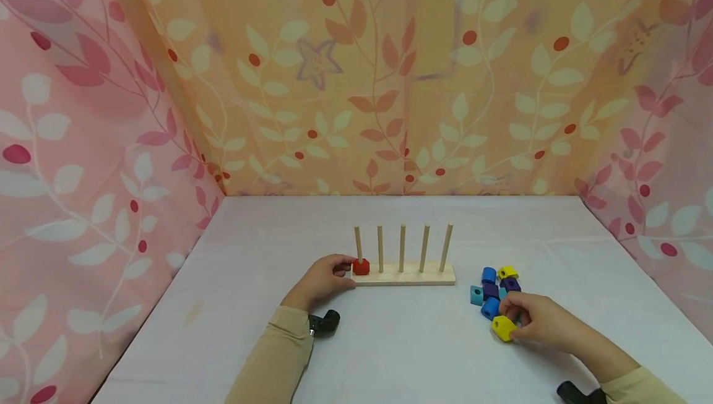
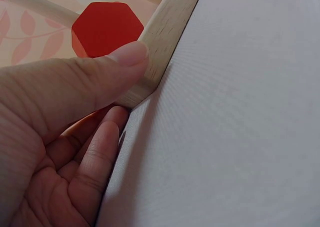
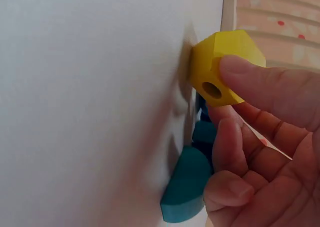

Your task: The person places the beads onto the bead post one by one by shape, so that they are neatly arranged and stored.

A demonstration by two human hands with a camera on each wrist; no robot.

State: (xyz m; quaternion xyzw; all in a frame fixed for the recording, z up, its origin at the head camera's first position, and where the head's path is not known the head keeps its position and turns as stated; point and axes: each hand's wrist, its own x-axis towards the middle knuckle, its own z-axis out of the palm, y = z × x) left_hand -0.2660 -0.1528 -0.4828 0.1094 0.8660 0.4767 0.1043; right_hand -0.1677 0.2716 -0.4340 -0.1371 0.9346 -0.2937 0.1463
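Note:
A wooden peg board (image 1: 409,275) with several upright pegs stands on the table. One red bead (image 1: 361,266) sits at the bottom of its leftmost peg. My left hand (image 1: 322,281) grips the board's left end, thumb (image 2: 131,53) on the front face and fingers curled behind. At the right, my right hand (image 1: 543,320) pinches a yellow bead (image 1: 504,328) between thumb and fingers. A hole shows in that bead's side in the right wrist view. Under and behind this hand lies a group of loose beads, including a blue one (image 1: 490,308) and a teal one (image 3: 187,187).
The other loose beads include a far yellow one (image 1: 508,273), a dark purple one (image 1: 491,291) and a light blue one (image 1: 476,295). White cloth covers the table (image 1: 223,336). Patterned curtains (image 1: 356,82) surround it at the back and sides.

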